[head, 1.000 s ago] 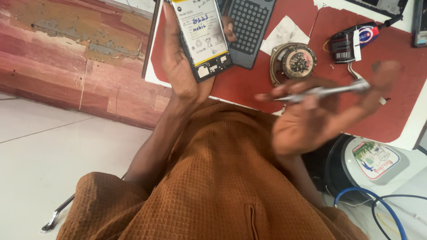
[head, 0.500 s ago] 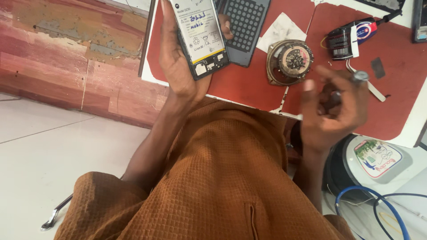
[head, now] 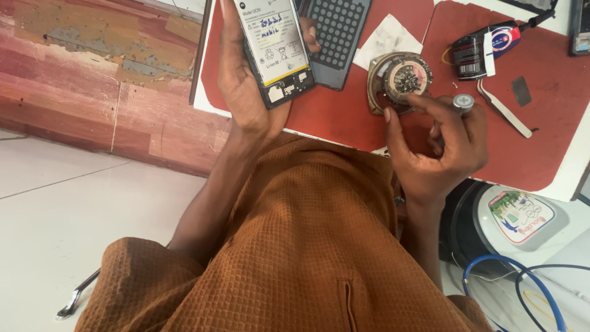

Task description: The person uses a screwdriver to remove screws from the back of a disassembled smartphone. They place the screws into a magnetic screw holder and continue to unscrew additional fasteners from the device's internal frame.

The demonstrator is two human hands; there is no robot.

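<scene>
My left hand (head: 241, 86) grips an opened phone (head: 275, 49) with its back cover off, the white battery facing up, held above the red mat (head: 541, 135). My right hand (head: 439, 150) is closed around a silver screwdriver (head: 462, 103), seen end-on with its round cap toward me. The thumb and forefinger of that hand rest at the edge of a round brown dish (head: 398, 83) filled with small screws.
A dark perforated phone cover (head: 339, 38) lies beside the phone. White paper (head: 386, 38), a black tape roll (head: 482, 49) and metal tweezers (head: 504, 110) sit on the mat. A white-lidded black tub (head: 516, 215) and blue cable (head: 510, 276) are below the table edge.
My right hand turned the screwdriver from lying sideways to pointing end-on and moved left, down to the screw dish. The left hand kept the phone nearly still.
</scene>
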